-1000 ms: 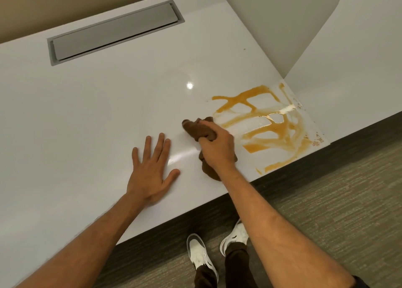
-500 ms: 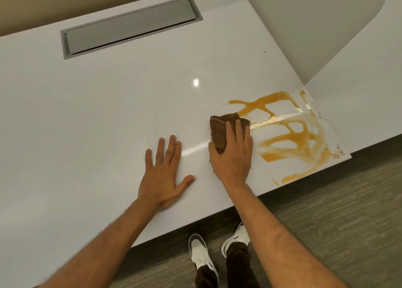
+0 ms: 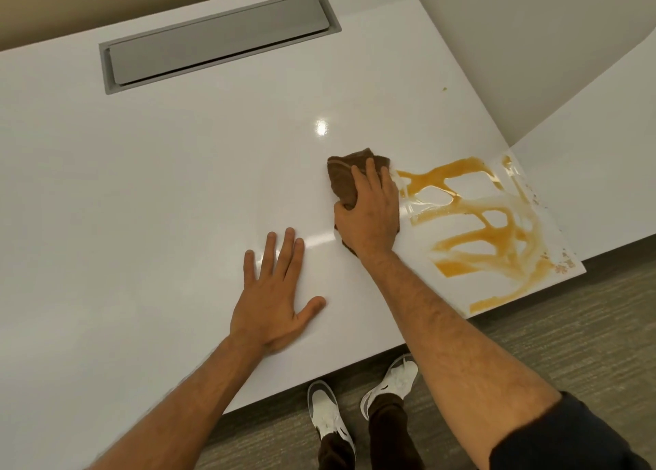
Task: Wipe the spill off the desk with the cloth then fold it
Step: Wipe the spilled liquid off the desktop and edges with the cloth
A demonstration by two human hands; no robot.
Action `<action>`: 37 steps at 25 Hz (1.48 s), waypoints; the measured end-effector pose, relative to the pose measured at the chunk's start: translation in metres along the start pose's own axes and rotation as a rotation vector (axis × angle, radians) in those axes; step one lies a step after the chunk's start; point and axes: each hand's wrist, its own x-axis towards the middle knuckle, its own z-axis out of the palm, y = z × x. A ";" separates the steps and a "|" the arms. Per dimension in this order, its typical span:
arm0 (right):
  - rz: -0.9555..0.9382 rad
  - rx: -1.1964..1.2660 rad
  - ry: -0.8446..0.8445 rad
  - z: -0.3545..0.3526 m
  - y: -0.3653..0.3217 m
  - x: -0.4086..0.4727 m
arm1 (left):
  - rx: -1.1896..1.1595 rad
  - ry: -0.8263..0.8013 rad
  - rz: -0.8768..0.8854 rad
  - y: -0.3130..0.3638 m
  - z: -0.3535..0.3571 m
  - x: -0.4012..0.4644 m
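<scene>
Brown terry cloth (image 3: pixel 342 180), bunched into a wad, sits on the glossy white tabletop (image 3: pixel 159 185) right under the right hand (image 3: pixel 369 217). The fingers (image 3: pixel 371 175) are laid over the top of it and curled a bit, pressing it down and gripping the wad, with the thumb hooked around its left side. The wad runs roughly near-to-far, sticking out past the fingertips at the far end and poking out just behind the wrist.

The amber-orange streaky liquid spill (image 3: pixel 490 231) lies directly to the right of that hand, its left tips touching or nearly touching the cloth edge. It spreads from there towards the tabletop's right corner and front edge, long axis slanting from far-left to near-right. So the next swipe looks like a push rightward, and the right hand is clearly the nearer one.

The left hand (image 3: pixel 275 299) is flat on the tabletop, fingers spread and holding nothing, well clear of the spill; I'd guess it's just bracing. Most of the spill looks unwiped, and folding isn't started.
</scene>
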 end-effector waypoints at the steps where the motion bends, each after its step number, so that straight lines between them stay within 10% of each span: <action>1: -0.047 0.025 -0.032 0.000 0.002 0.004 | -0.003 -0.005 -0.002 0.000 -0.001 0.000; 8: -0.336 0.164 -0.340 -0.014 0.011 -0.012 | -0.117 0.028 -0.018 0.004 -0.008 -0.003; 13: -0.495 0.163 -0.228 -0.024 0.025 -0.089 | -0.203 0.085 -0.019 0.002 -0.008 -0.007; 21: 0.112 0.725 0.092 -0.072 0.012 -0.092 | -0.064 -0.023 -0.033 0.003 -0.009 -0.002; 25: 0.172 0.615 0.362 -0.067 -0.006 -0.059 | -0.040 -0.024 -0.041 0.004 -0.004 -0.009; 30: 0.278 0.072 0.095 -0.016 -0.001 -0.025 | -0.056 -0.022 -0.048 -0.005 -0.003 0.010; 37: 0.228 -0.032 0.049 -0.006 0.001 0.014 | -0.028 -0.012 -0.022 0.002 -0.006 -0.001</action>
